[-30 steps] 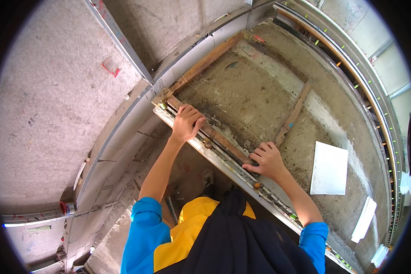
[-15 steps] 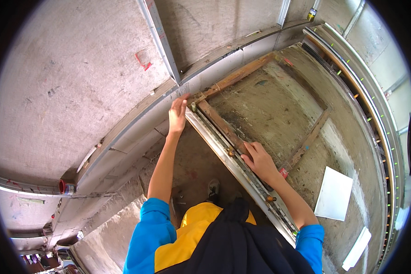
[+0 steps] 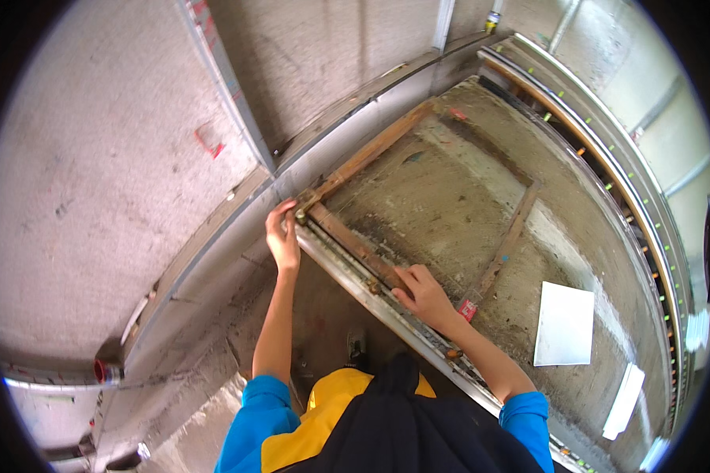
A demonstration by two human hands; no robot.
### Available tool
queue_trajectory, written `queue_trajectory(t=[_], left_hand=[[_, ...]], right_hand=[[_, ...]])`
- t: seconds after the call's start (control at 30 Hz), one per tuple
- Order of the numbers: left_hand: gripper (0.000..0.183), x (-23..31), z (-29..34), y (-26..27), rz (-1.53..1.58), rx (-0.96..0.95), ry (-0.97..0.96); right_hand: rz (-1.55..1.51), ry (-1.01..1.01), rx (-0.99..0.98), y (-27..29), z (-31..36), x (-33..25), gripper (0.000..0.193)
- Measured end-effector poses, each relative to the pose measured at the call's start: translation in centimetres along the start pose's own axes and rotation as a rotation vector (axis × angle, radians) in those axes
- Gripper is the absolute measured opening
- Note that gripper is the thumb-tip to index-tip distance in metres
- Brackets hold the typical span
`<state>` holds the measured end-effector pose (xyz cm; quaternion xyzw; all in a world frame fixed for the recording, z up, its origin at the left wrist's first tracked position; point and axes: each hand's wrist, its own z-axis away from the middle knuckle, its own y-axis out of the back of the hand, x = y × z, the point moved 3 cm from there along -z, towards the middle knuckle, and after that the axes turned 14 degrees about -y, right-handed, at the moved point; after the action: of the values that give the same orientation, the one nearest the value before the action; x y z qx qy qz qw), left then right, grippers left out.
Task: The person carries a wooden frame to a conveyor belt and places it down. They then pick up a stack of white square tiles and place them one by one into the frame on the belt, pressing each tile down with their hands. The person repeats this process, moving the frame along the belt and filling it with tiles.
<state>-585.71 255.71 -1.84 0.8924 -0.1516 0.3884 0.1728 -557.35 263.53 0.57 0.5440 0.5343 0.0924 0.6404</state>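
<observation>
On the tabletop [image 3: 442, 209], right hand [image 3: 426, 297] rests on wooden frame [image 3: 345, 235], left hand [image 3: 282, 238] beside its corner, grips unclear.

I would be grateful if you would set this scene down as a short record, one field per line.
Left hand: beside the left corner of the wooden frame; firm hold unclear
Right hand: fingers over the frame's near bar; how tightly, unclear
Frame: lying flat on a stained grey-brown surface
Right of frame: white rectangular sheet, narrower white piece
Beyond right wrist: small red piece
Sleeves: blue
</observation>
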Motion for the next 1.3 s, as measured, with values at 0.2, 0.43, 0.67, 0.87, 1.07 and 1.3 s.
queue_trajectory(t=[0.2, 0.43, 0.67, 0.87, 1.07, 1.3], left_hand=[[0.016, 10.8, -2.0, -5.1, 0.13, 0.2, -0.257], [0.021, 24.4, 6.5, -21.4, 0.705, -0.988, -0.116], [0.05, 30.9, 23.2, -33.4, 0.768, -1.501, 0.429], [0.059, 30.3, 28.7, -36.3, 0.304, -1.112, 0.494], [0.06, 31.7, 30.0, -37.4, 0.296, -0.807, 0.569], [0.041, 30.7, 29.3, -38.2, 0.615, -0.732, 0.916]], right_hand=[[0.049, -0.1, 0.062, 7.2, 2.8, 2.1, 0.037], [0.128, -0.646, 0.385, 19.8, 18.5, 7.7, 0.03], [0.361, -1.186, 0.649, 23.2, 36.3, 20.9, 0.053], [0.397, -1.186, 0.468, 23.7, 38.1, 27.9, 0.064], [0.301, -1.167, 0.523, 23.7, 38.8, 30.4, 0.064], [0.146, -1.084, 0.726, 25.2, 38.7, 29.7, 0.063]])
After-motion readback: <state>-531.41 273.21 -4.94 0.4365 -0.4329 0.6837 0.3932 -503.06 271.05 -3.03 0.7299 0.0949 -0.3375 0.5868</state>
